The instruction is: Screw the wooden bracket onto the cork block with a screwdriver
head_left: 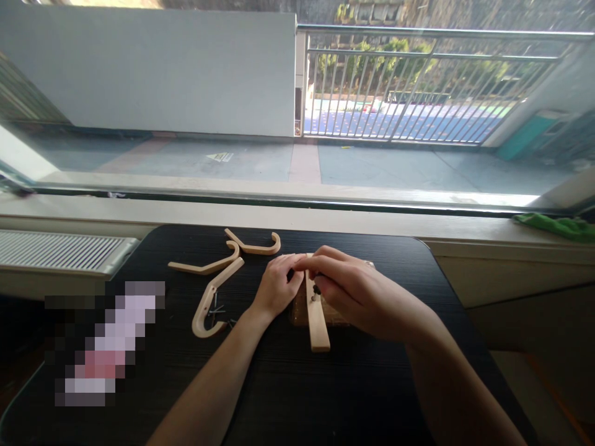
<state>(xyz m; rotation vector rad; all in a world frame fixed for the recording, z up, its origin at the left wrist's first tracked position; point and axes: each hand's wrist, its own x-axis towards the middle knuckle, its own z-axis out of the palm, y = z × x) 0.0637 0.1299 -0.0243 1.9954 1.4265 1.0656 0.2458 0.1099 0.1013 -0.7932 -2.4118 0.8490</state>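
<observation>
A pale curved-end wooden piece, seen here as a flat strip (318,328), lies over a brown block (300,314) on the black table. My left hand (279,284) is closed against the strip's far left side, its fingertips partly hidden behind my right hand. Over the strip, my right hand (346,282) is closed in a pinch. A small dark tip shows beneath its fingers, right above a metal screw (313,298) standing in the wood. Most of what it pinches is covered by the fingers.
Three wooden hooks lie on the left: one at the back (255,249), one in the middle (204,269), one nearer (201,316). Several loose screws (217,311) lie inside the near hook. A pixelated patch covers the table's left. Beyond stand a windowsill (260,215) and radiator (60,251).
</observation>
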